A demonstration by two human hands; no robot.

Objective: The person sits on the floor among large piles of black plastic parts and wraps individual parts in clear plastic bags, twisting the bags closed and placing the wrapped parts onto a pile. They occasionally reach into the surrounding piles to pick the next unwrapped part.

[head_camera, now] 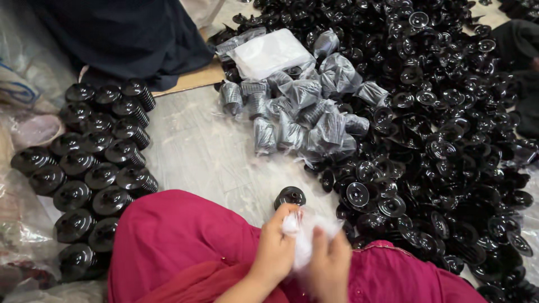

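From the head camera, looking down over a lap in magenta cloth [185, 247], both hands meet low in the middle of the picture: the left hand [276, 247] pinches one edge of a small clear plastic bag [306, 233] and the right hand [331, 264] closes on its other side, so the bag is stretched between them; motion blur hides the exact fingertips, but both are clearly gripping the film. Just above the bag, touching the grey floor [202, 151], stands one loose black ribbed part [289, 196], the nearest piece to the hands. Taking that bag as the landmark: up and slightly right of it lies a cluster of bagged parts [303, 112], each black piece wrapped in clear film, with a flat stack of unused white bags [269, 53] at its far edge. Right of the bag, and reaching to the far top corner, spreads a great heap of loose black parts [443, 129], unwrapped. Left of the bag, beyond the magenta cloth, rows of stacked black parts [95, 168] lie neatly side by side. I judge the wrapping to be in its early part: a modest cluster is bagged, while the unwrapped heap is far larger
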